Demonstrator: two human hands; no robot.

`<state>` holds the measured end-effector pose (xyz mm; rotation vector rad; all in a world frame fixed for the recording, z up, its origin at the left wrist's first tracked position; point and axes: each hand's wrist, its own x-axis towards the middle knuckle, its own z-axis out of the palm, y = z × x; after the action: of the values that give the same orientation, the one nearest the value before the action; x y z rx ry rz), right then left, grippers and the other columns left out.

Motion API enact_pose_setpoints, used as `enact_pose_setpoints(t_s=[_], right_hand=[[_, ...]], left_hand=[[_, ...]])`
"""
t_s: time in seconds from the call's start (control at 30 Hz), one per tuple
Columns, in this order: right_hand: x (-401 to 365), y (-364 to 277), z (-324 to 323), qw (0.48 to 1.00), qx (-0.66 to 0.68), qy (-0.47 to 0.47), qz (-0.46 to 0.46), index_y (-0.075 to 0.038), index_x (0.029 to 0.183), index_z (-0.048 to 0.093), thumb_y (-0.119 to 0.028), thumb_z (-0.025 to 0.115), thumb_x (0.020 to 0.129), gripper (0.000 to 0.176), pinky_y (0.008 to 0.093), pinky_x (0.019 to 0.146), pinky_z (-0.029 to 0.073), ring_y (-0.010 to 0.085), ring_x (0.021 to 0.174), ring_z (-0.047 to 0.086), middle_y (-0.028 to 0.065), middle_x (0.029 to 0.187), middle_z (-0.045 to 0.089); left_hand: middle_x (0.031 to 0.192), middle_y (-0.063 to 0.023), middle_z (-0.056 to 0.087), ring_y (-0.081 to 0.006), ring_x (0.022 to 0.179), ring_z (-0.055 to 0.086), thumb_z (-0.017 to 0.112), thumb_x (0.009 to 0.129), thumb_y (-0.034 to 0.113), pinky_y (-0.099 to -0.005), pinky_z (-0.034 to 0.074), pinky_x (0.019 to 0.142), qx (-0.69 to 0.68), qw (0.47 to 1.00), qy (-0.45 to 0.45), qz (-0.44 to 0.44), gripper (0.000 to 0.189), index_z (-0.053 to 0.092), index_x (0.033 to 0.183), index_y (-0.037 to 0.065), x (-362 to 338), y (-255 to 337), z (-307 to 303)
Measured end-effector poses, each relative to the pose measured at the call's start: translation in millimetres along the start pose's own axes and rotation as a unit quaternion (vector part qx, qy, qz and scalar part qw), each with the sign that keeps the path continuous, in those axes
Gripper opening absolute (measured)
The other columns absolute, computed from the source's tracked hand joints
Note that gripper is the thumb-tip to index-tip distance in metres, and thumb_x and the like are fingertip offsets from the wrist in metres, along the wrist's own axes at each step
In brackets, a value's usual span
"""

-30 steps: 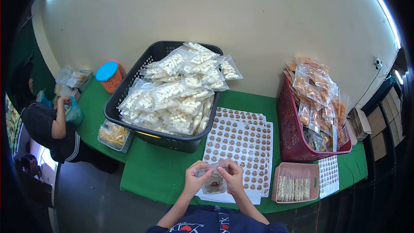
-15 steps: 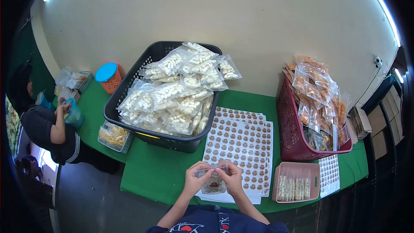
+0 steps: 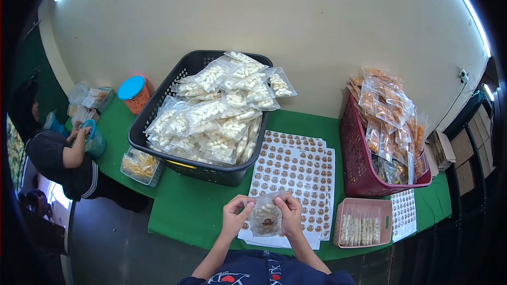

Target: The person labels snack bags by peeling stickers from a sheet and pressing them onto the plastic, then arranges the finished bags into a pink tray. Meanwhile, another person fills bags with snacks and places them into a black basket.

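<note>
Between my two hands hangs a clear plastic bag (image 3: 265,217) of white pieces, with a small brown round sticker low on its front. My left hand (image 3: 236,215) pinches its upper left corner, and my right hand (image 3: 289,214) grips the upper right edge. Under and behind the bag lie white sheets (image 3: 293,171) printed with rows of brown round stickers. Beyond them to the left, a large black basket (image 3: 198,171) is heaped with similar bags of white pieces (image 3: 206,113).
A maroon basket (image 3: 362,166) of orange-filled bags stands right, behind a pink tray (image 3: 388,221) of upright bags. More stickers (image 3: 404,214) lie beside it. Left are a yellow-filled container (image 3: 140,166) and a blue-lidded tub (image 3: 132,95). A person (image 3: 60,153) works at far left over a blue container (image 3: 95,142).
My hands have moved apart at the top of the bag, which now hangs flatter and shows its white contents. The person at the left has shifted their arm upward.
</note>
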<state>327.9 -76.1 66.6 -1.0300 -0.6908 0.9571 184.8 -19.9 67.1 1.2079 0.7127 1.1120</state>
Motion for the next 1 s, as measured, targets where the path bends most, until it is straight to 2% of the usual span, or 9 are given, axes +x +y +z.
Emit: enact_pose_setpoints(t_s=[0.1, 0.3, 0.47, 0.57, 0.67, 0.77, 0.87, 1.0], right_hand=[[-1.2, -0.6, 3.3, 1.000, -0.028, 0.010, 0.011, 0.002, 0.082, 0.058, -0.005, 0.054, 0.082, 0.008, 0.0216, 0.071, 0.041, 0.0076, 0.075, 0.052, 0.0031, 0.080, 0.057], [-1.9, 1.0, 1.2, 0.997, -0.058, 0.028, -0.043, 0.003, 0.079, 0.058, -0.005, 0.051, 0.084, 0.012, 0.0230, 0.070, 0.041, 0.0093, 0.073, 0.052, 0.0035, 0.078, 0.054], [-1.4, 1.3, -1.6, 0.997, -0.057, 0.028, -0.049, 0.004, 0.079, 0.058, -0.004, 0.051, 0.083, 0.011, 0.0230, 0.071, 0.038, 0.0096, 0.072, 0.050, 0.0041, 0.075, 0.052], [0.3, -2.6, -2.6, 0.999, -0.036, 0.016, -0.034, 0.004, 0.079, 0.058, -0.004, 0.052, 0.082, 0.010, 0.0230, 0.072, 0.038, 0.0097, 0.072, 0.050, 0.0039, 0.075, 0.053], [0.7, 2.5, -5.6, 0.999, 0.007, 0.030, -0.016, 0.003, 0.079, 0.059, -0.003, 0.053, 0.081, 0.009, 0.0227, 0.073, 0.038, 0.0097, 0.073, 0.051, 0.0038, 0.078, 0.056], [1.3, -3.3, -2.3, 1.000, 0.024, 0.012, -0.006, 0.002, 0.081, 0.059, -0.003, 0.054, 0.081, 0.007, 0.0224, 0.073, 0.040, 0.0094, 0.076, 0.053, 0.0038, 0.082, 0.058], [0.0, -0.2, -3.1, 0.999, -0.008, -0.028, 0.018, 0.002, 0.084, 0.060, -0.003, 0.056, 0.081, 0.007, 0.0223, 0.073, 0.042, 0.0090, 0.078, 0.054, 0.0040, 0.083, 0.058], [-0.8, 2.0, -1.9, 0.998, -0.037, -0.048, 0.018, 0.003, 0.086, 0.060, -0.005, 0.058, 0.081, 0.009, 0.0221, 0.072, 0.042, 0.0086, 0.078, 0.053, 0.0032, 0.084, 0.057]], left_hand=[[0.082, -0.0048, 0.059, -0.0090, 0.075, 0.053, 0.059, 0.079, 0.004, -0.0213, 0.041, 0.067, 0.029, 1.000, 0.011, 0.002, 0.010, 0.062, 0.086, -0.002, 1.7, -4.3, -2.9], [0.080, -0.0052, 0.061, -0.0084, 0.071, 0.053, 0.058, 0.080, 0.006, -0.0219, 0.042, 0.066, 0.101, 0.994, 0.015, 0.037, 0.010, 0.062, 0.084, -0.002, 3.2, -2.4, 0.7], [0.078, -0.0052, 0.061, -0.0089, 0.071, 0.054, 0.059, 0.080, 0.009, -0.0229, 0.043, 0.067, 0.134, 0.989, 0.013, 0.064, 0.011, 0.062, 0.083, -0.001, 2.8, -0.4, 2.7], [0.080, -0.0050, 0.061, -0.0085, 0.071, 0.053, 0.060, 0.080, 0.010, -0.0223, 0.042, 0.067, 0.106, 0.992, 0.024, 0.057, 0.012, 0.062, 0.084, -0.001, 2.1, -7.9, 0.6], [0.082, -0.0040, 0.060, -0.0079, 0.072, 0.053, 0.061, 0.079, 0.009, -0.0214, 0.042, 0.067, 0.026, 1.000, 0.017, 0.007, 0.012, 0.062, 0.085, -0.002, 2.8, -6.8, 4.1], [0.081, -0.0035, 0.058, -0.0098, 0.080, 0.055, 0.061, 0.079, 0.005, -0.0220, 0.042, 0.071, 0.009, 1.000, 0.002, -0.027, 0.008, 0.060, 0.083, -0.002, 2.5, -1.8, 4.7], [0.081, -0.0024, 0.058, -0.0081, 0.076, 0.055, 0.062, 0.078, 0.006, -0.0210, 0.043, 0.068, 0.039, 0.998, -0.030, -0.027, 0.008, 0.060, 0.083, -0.001, -0.4, -5.6, 3.0], [0.078, -0.0013, 0.057, -0.0066, 0.073, 0.054, 0.062, 0.078, 0.006, -0.0198, 0.043, 0.066, 0.061, 0.998, -0.023, -0.005, 0.008, 0.060, 0.081, -0.001, -0.4, -6.8, 3.5]])
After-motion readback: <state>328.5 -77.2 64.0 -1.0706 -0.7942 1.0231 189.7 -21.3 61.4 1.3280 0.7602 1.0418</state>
